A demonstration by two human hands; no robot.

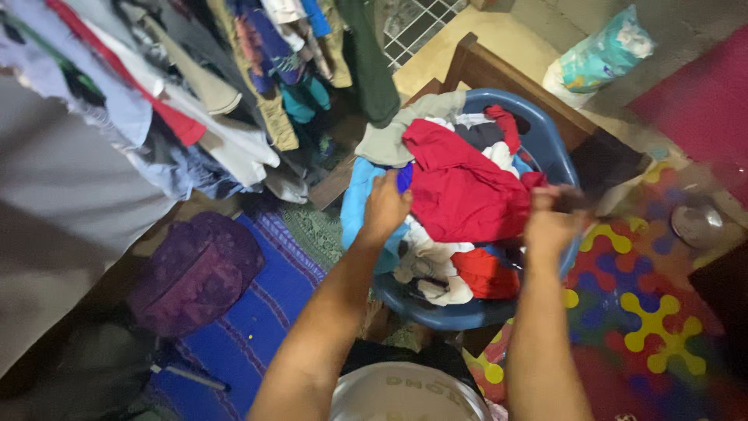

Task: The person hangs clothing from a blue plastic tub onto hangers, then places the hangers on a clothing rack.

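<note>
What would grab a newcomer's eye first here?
Mid-frame, a blue laundry basket heaped with clothes, topped by a bright red garment. The left hand and right hand grip it from either side. Upper left hangs a crowded row of clothes; lower right lies a colourful puzzle mat.

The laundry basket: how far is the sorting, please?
Done: many clothes hang at the left. In hand: left hand and right hand grip the red garment. Left: the blue basket is piled full.

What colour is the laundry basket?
Blue laundry basket, seen best in the head view.
</note>
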